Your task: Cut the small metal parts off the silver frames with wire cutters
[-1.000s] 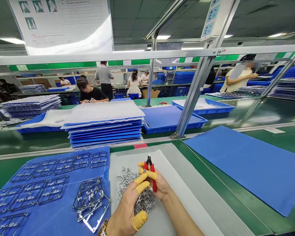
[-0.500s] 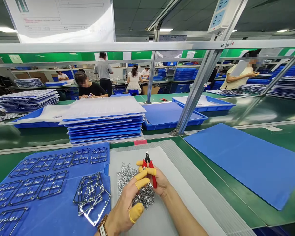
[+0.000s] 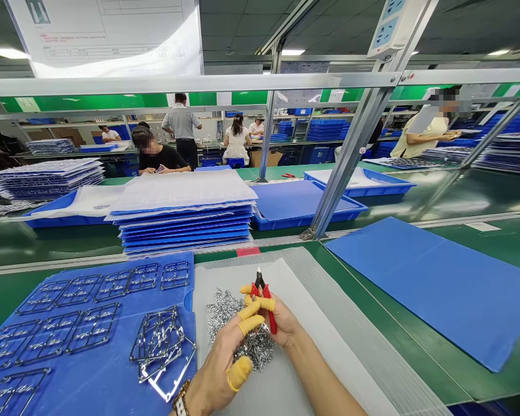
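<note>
Over the white sheet (image 3: 301, 315) on the green tabletop (image 3: 450, 370), the right hand (image 3: 283, 325) gripped 1 pair of red-handled cutters (image 3: 266, 293), tips toward the far edge. Left hand (image 3: 219, 361) was half-curled beside it; can't tell if it pinched anything. 1 metal-parts pile (image 3: 225, 306) lay under both hands. Loose frames (image 3: 159, 342) overlapped near the blue mat (image 3: 91, 387)'s right edge.

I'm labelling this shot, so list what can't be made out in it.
All in the head view:
- Whatever is at the fingertips of the left hand: mostly hidden by the fingers.
- Part of the red-handled nippers: covered by the right hand.
- Number of small metal pieces: too small and heaped, partly behind the left hand.
- Leftmost dark frames: cut off by the left edge.
- Print on the hanging sheet: too small, glare, top cut off.
</note>
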Action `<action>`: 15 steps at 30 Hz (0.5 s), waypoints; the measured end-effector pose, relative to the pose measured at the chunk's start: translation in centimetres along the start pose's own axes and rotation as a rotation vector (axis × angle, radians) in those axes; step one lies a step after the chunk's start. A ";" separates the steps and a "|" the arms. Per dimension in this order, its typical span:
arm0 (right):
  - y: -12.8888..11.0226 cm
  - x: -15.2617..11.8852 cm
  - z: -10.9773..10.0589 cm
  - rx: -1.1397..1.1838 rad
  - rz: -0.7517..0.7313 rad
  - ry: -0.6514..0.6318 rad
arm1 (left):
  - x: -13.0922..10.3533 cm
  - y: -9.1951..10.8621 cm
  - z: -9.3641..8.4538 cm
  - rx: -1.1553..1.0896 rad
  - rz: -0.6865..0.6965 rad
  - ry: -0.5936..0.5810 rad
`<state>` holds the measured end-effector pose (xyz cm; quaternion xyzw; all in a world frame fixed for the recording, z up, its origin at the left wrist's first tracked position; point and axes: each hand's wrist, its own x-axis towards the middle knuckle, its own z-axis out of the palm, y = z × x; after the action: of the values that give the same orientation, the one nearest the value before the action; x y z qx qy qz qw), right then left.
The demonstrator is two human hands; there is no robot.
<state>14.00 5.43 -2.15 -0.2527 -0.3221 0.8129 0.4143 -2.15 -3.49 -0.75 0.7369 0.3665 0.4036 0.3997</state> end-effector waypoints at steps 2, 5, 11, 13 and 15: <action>0.0 0.0 0.0 -0.005 -0.002 0.003 | 0.1 -0.1 0.0 -0.033 -0.003 -0.004; -0.1 0.0 0.1 -0.024 -0.005 0.012 | 0.2 0.0 0.0 -0.095 -0.005 -0.001; 0.3 -0.1 0.2 -0.124 -0.009 0.075 | 1.4 0.7 0.0 -0.625 -0.131 0.062; 0.5 0.0 0.0 -0.247 -0.068 0.168 | 1.9 0.8 -0.4 -0.950 -0.193 0.167; 0.7 0.2 -0.1 -0.350 -0.148 0.268 | 2.3 0.5 -0.9 -1.234 -0.242 0.302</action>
<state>13.65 5.33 -2.77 -0.4022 -0.4180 0.6710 0.4618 -1.87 -1.50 0.71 0.2600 0.1997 0.5914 0.7367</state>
